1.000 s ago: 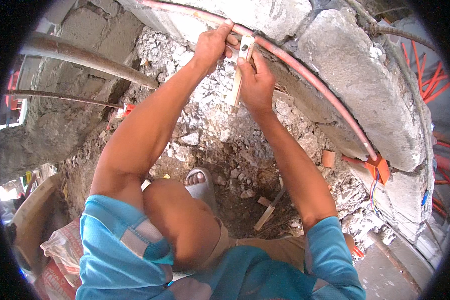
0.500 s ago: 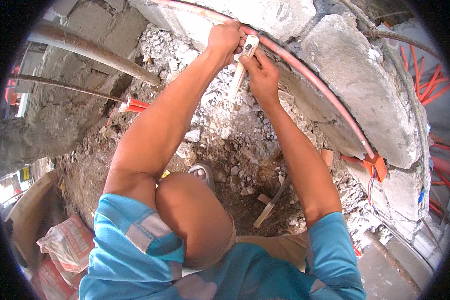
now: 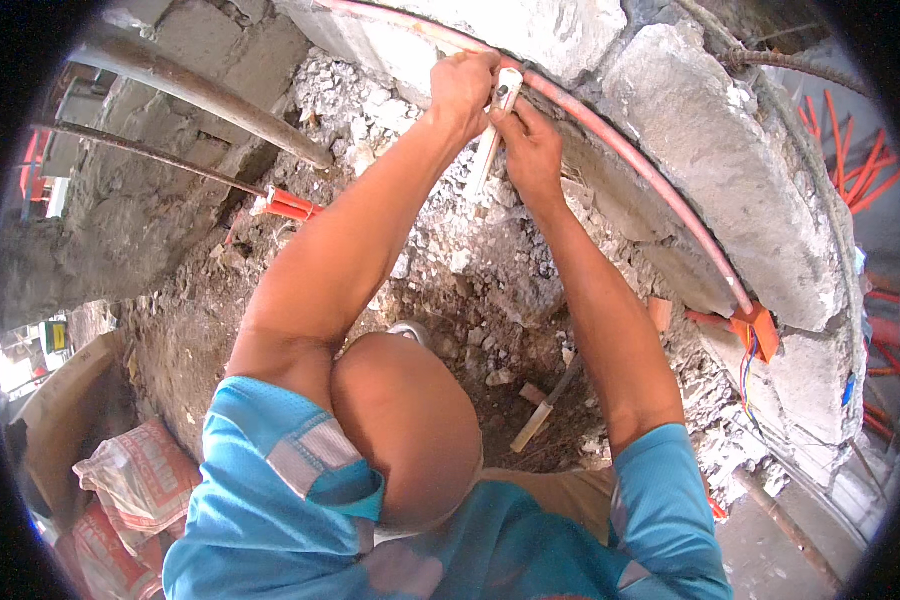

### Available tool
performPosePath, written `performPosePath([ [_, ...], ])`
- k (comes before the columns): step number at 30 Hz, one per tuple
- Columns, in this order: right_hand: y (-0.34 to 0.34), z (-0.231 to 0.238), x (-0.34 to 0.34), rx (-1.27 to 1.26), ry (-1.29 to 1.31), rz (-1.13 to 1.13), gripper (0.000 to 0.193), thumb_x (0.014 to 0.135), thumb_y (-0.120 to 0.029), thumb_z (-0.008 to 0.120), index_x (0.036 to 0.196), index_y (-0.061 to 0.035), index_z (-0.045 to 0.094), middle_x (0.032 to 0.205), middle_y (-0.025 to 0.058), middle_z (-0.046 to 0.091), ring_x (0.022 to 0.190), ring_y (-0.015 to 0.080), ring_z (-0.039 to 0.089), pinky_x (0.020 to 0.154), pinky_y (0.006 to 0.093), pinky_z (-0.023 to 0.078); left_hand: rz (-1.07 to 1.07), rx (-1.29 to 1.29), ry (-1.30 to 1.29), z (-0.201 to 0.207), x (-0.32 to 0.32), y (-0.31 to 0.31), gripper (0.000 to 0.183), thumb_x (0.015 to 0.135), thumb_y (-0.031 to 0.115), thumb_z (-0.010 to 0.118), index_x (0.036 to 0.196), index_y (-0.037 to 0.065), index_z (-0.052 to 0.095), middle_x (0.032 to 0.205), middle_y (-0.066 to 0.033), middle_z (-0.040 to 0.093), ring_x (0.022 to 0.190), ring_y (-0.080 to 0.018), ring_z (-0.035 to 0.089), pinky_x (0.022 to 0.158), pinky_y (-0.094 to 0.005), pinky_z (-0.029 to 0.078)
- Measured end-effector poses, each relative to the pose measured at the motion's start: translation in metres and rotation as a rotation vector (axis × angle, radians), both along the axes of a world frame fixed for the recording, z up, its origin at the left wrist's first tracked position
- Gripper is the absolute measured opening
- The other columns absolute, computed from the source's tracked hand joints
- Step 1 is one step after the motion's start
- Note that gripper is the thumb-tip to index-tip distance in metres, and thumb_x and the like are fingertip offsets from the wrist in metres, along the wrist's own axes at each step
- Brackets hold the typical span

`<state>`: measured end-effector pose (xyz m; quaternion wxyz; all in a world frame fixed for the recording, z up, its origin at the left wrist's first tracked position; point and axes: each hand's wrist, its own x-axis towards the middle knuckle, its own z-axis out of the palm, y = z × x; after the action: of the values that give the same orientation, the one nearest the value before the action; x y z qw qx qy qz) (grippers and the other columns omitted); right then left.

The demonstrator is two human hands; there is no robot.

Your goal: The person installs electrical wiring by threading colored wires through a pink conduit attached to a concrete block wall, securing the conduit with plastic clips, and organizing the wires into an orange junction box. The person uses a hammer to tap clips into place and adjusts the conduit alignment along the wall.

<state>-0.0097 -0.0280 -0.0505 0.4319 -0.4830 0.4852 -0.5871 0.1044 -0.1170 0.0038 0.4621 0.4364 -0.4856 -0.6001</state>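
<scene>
A faded orange-pink conduit (image 3: 625, 150) curves along the chipped concrete wall, ending in an orange electrical box (image 3: 755, 332) with thin coloured wires. At the upper middle, my left hand (image 3: 462, 92) has its fingers closed around the conduit. Just right of it, my right hand (image 3: 532, 150) grips a long, slim white tool (image 3: 484, 160) with a dark oval spot near its top. The tool's upper end is against or very near the conduit, and its lower end points down toward the rubble. Its exact kind is unclear.
Steel pipes (image 3: 210, 100) jut in from the left, one near orange tubes (image 3: 290, 206). A tool with a pale handle (image 3: 532, 425) lies on the rubble below my right forearm. Printed sacks (image 3: 145, 475) stand at lower left. My bent knee (image 3: 405, 430) is between my arms.
The view has shifted slightly, and my left knee has come a little to the right, covering more of my foot. Both hands keep their holds at the conduit.
</scene>
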Motion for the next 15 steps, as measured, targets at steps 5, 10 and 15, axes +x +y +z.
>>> performPosePath([
  [5, 0.0, 0.001, -0.004, 0.05, 0.038, 0.01, 0.038, 0.104, -0.015, 0.069, 0.137, 0.0028, 0.065, 0.107, 0.0036, 0.074, 0.092, 0.0093, 0.067, 0.085, 0.0276, 0.056, 0.268, 0.074, 0.434, -0.002, -0.022, 0.008, 0.009, 0.098, 0.001, 0.068, 0.102, -0.004, 0.062, 0.087, -0.0155, 0.072, 0.069, -0.0207, 0.07, 0.056, -0.0339, 0.059],
  [10, -0.002, 0.003, -0.013, 0.154, 0.15, -0.059, 0.032, 0.101, -0.014, 0.073, 0.127, 0.0039, 0.065, 0.106, 0.0089, 0.075, 0.09, 0.0135, 0.072, 0.075, 0.0299, 0.062, 0.336, -0.019, 0.447, -0.008, -0.027, 0.012, 0.013, 0.095, 0.001, 0.073, 0.1, 0.002, 0.061, 0.085, -0.0134, 0.073, 0.069, -0.0174, 0.07, 0.055, -0.0316, 0.057],
  [15, -0.006, 0.006, -0.016, 0.105, 0.279, -0.076, 0.031, 0.099, -0.014, 0.075, 0.125, 0.0, 0.067, 0.099, 0.0072, 0.076, 0.083, 0.0124, 0.072, 0.071, 0.0274, 0.061, 0.43, -0.081, 0.275, 0.002, -0.03, 0.021, 0.012, 0.095, 0.001, 0.074, 0.096, 0.004, 0.062, 0.082, -0.0098, 0.072, 0.068, -0.0131, 0.066, 0.055, -0.0288, 0.053],
])
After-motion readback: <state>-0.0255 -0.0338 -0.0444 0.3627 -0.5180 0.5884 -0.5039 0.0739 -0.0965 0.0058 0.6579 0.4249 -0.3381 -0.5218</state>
